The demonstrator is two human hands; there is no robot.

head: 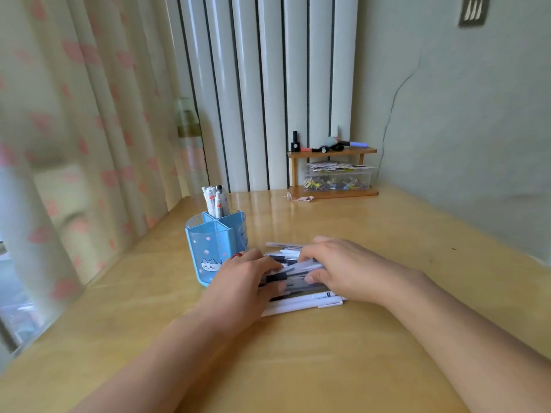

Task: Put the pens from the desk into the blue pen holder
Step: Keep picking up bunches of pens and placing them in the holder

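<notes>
Desk (298, 368): pale wood with a glossy top, running back to a white ribbed radiator and a green wall.
Pens (301, 302): a loose pile of white and black pens lying flat on the desk, just right of the holder, partly hidden under both hands.
Blue pen holder (216, 248): upright at the desk's left side, translucent blue with a cat picture on its front; its far compartment holds a bunch of white pens (215, 199), the near compartment looks empty.
Left hand (247, 278): on the pile's left end, fingers curled over the pens.
Right hand (343, 268): on the pile's right side, fingers and thumb curled round several pens.
Wooden shelf (332, 171): at the back, carrying small bottles above a clear plastic box.
Curtain (74, 129): cream with pink marks, hanging at the left.
</notes>
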